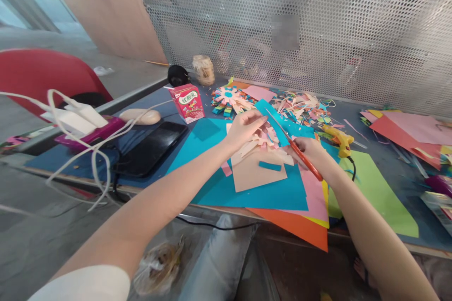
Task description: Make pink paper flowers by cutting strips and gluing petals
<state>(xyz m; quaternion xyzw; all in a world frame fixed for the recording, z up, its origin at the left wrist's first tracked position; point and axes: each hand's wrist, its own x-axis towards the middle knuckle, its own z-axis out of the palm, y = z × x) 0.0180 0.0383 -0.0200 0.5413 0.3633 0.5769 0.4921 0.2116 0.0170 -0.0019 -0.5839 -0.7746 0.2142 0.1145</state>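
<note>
My left hand [246,128] pinches one side of a blue paper strip [271,112], held above the table. On the right, my right hand [309,151] grips a pair of scissors [300,150] with red-orange handles, its blades lying across the blue paper. Beneath both hands a pale peach sheet [256,176] rests on a large blue sheet [215,193]. A small cut blue strip [270,166] lies on the peach sheet. Pale pink fringed paper pieces [261,143] sit just below the held strip, partly hidden by my hands.
Paper flowers [229,96] and scraps [307,106] spread along the back. A yellow glue gun [339,140] lies right, near a green sheet [381,193]. At left are a pink drink carton [187,103], a black phone [151,150] and a purple power strip [90,134] with white cables.
</note>
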